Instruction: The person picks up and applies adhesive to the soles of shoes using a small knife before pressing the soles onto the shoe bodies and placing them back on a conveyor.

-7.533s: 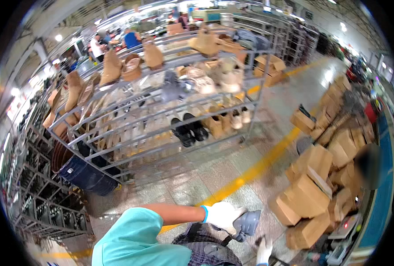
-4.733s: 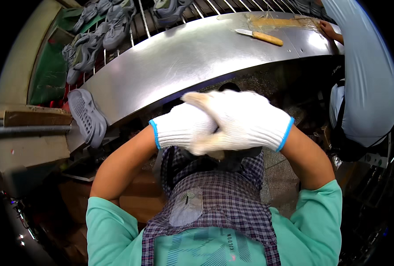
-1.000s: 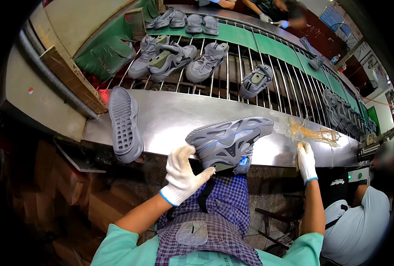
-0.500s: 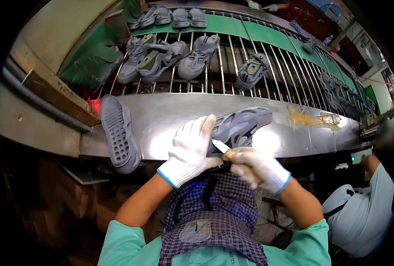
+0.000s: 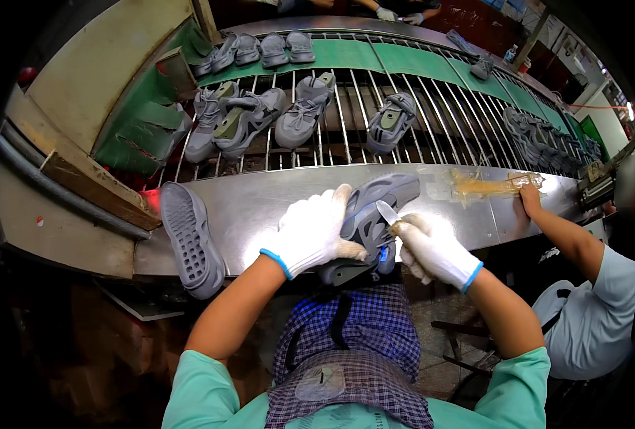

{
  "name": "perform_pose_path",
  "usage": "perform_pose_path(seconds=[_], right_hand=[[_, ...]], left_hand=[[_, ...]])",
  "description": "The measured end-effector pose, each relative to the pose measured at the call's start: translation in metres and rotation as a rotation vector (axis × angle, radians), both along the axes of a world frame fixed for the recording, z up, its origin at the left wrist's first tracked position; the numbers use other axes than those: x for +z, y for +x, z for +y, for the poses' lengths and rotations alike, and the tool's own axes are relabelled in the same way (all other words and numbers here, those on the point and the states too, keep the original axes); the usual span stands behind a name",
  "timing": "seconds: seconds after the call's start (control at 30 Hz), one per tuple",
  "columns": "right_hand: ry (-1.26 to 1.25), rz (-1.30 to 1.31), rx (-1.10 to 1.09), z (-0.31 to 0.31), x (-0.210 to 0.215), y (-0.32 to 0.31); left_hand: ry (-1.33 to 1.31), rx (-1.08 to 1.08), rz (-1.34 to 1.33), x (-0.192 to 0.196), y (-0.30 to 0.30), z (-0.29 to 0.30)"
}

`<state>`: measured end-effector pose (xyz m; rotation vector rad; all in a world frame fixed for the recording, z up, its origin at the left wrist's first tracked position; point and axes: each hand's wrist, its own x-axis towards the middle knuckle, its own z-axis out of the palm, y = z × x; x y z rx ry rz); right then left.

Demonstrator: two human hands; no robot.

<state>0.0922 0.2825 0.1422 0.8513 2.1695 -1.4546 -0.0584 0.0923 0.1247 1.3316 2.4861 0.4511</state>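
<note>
A grey sneaker (image 5: 387,191) lies tilted at the near edge of the metal counter, its sole side facing away and its laces and opening toward me. My left hand (image 5: 310,232), in a white knit glove with a blue cuff, is closed around it from the left, thumb along the near side. My gloved right hand (image 5: 437,252) grips a short knife (image 5: 387,212). Its pale blade points up and left, over the upper or touching it; I cannot tell which. The glove mostly hides the handle. A separate grey shoe sole (image 5: 191,239) rests at the left with its gridded underside showing.
Beyond the metal counter (image 5: 260,196) runs a roller rack (image 5: 346,129) carrying several grey sneakers. A green strip (image 5: 353,57) crosses it with more shoes. Yellowed tape (image 5: 478,186) sticks to the counter at right, near a co-worker's hand (image 5: 529,200). Wooden boards (image 5: 96,187) border the left.
My right hand has drawn the knife right, away from my left fingers, and the blade stands steeper. The sneaker has turned, showing more of its opening. A co-worker's arm now reaches onto the counter.
</note>
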Motion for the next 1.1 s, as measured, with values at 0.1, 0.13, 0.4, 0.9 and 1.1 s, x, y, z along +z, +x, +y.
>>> perform_pose_path(seconds=[0.1,0.13,0.4,0.9,1.1], right_hand=[[-0.092,-0.009,0.08,-0.039,0.001,-0.022],[-0.125,0.009,0.096,-0.048,0.0,-0.023],[0.496,0.566,0.694,-0.019,0.001,0.018],[0.321,0.713,-0.695,0.073,-0.162,0.033],[-0.175,0.767,-0.733,0.067,-0.14,0.04]], left_hand=[[0.034,-0.003,0.028,-0.005,0.001,-0.005],[0.051,-0.01,0.045,-0.009,0.0,-0.007],[0.049,-0.118,0.069,-0.002,0.004,-0.021],[-0.095,-0.223,0.229,0.006,0.025,0.104],[0.014,-0.078,0.165,0.047,0.017,0.096]])
